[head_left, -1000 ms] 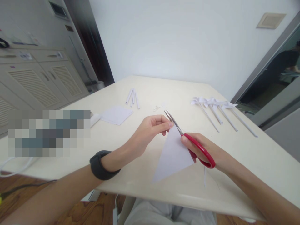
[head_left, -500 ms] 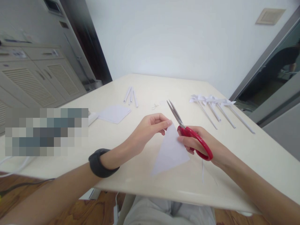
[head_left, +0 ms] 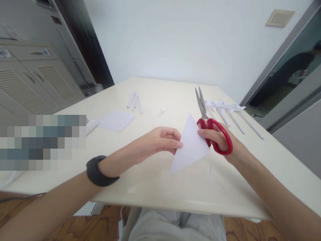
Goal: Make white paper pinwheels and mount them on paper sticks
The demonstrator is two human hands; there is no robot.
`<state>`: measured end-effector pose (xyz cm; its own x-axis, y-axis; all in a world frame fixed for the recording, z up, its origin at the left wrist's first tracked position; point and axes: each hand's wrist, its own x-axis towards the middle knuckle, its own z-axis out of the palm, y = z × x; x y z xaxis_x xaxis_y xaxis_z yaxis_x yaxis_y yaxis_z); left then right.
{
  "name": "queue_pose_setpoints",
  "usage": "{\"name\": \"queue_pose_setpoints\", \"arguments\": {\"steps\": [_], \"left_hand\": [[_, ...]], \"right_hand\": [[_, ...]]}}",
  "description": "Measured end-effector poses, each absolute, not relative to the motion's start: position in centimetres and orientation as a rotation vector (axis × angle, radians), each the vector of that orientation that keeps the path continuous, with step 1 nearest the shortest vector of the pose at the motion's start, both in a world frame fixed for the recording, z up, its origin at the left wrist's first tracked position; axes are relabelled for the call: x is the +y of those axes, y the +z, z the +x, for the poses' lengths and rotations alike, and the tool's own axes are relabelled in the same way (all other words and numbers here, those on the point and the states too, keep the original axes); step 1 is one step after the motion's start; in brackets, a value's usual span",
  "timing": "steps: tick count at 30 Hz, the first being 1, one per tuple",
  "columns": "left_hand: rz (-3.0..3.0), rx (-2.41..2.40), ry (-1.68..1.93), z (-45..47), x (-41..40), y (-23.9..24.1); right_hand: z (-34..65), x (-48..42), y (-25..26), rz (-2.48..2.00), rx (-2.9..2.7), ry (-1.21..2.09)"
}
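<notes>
A white paper triangle [head_left: 190, 147] is held above the table between both hands. My left hand [head_left: 164, 140] pinches its left edge between thumb and fingers. My right hand [head_left: 218, 135] has its thumb on the triangle's right side and also carries red-handled scissors [head_left: 205, 115], whose blades point up and away, slightly apart. The scissors' blades are clear of the paper. Thin paper strips [head_left: 211, 175] lie on the table below my right hand.
On the table [head_left: 155, 187], a stack of white paper [head_left: 116, 121] and several rolled paper sticks [head_left: 135, 102] lie to the left. Small scraps [head_left: 162, 112] lie mid-table. Several paper pinwheels [head_left: 225, 106] on sticks rest at the right. Behind the right-hand glass, a person [head_left: 291, 72] is partly visible.
My left hand has slid from the triangle's top tip down to its left edge. My right hand has lifted the scissors up and rightward, with the paper turned more upright.
</notes>
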<state>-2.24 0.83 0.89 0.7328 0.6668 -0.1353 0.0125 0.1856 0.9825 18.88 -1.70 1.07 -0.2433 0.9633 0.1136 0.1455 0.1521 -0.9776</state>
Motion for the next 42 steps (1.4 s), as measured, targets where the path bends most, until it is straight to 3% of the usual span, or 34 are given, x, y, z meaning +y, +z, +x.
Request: {"name": "queue_pose_setpoints", "arguments": {"steps": [11,25,42], "left_hand": [[1.484,0.667,0.407,-2.1,0.8,0.8],[1.515,0.763,0.585,-1.6,0.7,1.4],[1.557,0.696,0.567,-1.6,0.7,1.8]], "right_hand": [[20.0,-1.2,0.9,-1.044,-1.474,1.187],[19.6,-1.2,1.5,-0.908,-1.525,1.231],[19.6,-1.5,0.9,-0.716,-1.608,1.452]]}}
